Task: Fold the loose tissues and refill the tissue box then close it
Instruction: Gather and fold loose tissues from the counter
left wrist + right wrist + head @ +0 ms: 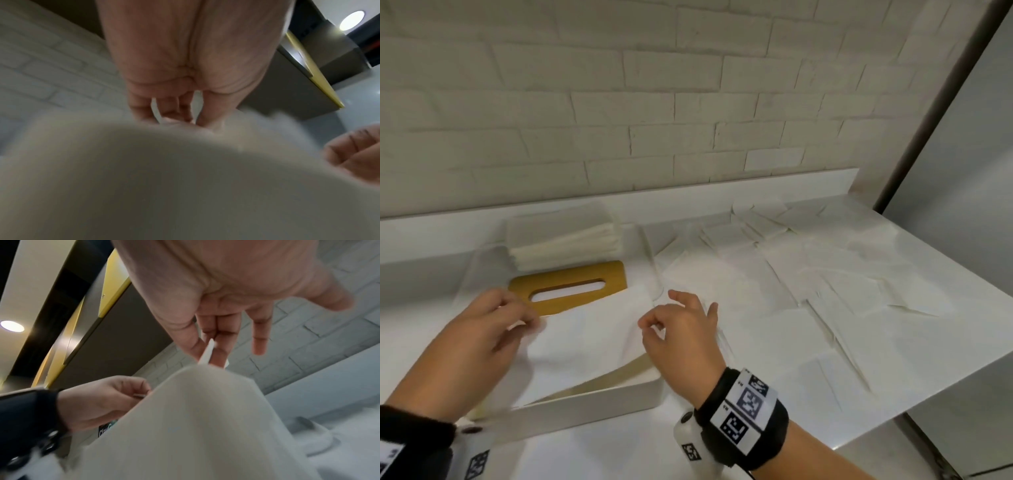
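Observation:
A white tissue [585,342] hangs between my two hands above the open white tissue box [599,401]. My left hand [517,318] pinches its left edge; in the left wrist view the tissue [164,178] fills the lower frame under my left hand [176,120]. My right hand [654,322] pinches the right edge between thumb and fingers, and the right wrist view shows my right hand [207,353] holding the tissue [195,426] edge. The wooden lid [568,286] with its slot lies flat behind the box. A stack of folded tissues [565,243] sits behind the lid.
Several loose unfolded tissues [808,274] lie spread over the white counter [756,394] to the right. A white brick wall [654,102] backs the counter. The counter's right edge [962,387] drops off beside a grey panel.

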`<state>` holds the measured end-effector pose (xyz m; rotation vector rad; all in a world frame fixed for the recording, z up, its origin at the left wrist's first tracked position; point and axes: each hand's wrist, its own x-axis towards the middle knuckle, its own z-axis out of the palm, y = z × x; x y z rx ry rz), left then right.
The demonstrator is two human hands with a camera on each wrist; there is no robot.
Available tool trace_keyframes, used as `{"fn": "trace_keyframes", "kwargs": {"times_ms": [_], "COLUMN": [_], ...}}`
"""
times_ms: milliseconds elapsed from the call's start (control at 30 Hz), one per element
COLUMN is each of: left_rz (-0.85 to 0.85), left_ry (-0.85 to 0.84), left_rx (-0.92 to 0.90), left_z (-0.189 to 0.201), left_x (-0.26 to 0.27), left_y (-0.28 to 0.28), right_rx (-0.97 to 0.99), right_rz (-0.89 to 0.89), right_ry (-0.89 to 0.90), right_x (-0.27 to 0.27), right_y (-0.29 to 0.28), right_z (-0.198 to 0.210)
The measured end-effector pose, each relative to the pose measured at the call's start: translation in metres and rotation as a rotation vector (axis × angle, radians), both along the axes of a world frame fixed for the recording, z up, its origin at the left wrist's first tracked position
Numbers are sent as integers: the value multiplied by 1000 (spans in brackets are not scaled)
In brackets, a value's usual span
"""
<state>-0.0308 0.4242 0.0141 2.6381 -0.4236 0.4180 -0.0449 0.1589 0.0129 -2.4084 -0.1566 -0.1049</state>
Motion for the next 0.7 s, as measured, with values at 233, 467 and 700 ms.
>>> {"fn": "trace_keyframes", "kwargs": {"times_ms": [233, 467, 700], "left_rz": [-65, -62, -130], "left_ry": [218, 706, 374], "left_rx": [253, 150, 135], "left_z": [5, 16, 28], "left_x": [-15, -42, -37], "left_y": [-22, -68, -85], "right_rx": [-331, 32, -798], "right_rz": [105, 97, -26], "right_ry": [-51, -109, 539], "right_x": [-21, 21, 88], "right_y": [9, -70, -193], "right_z": [-27, -4, -21]}}
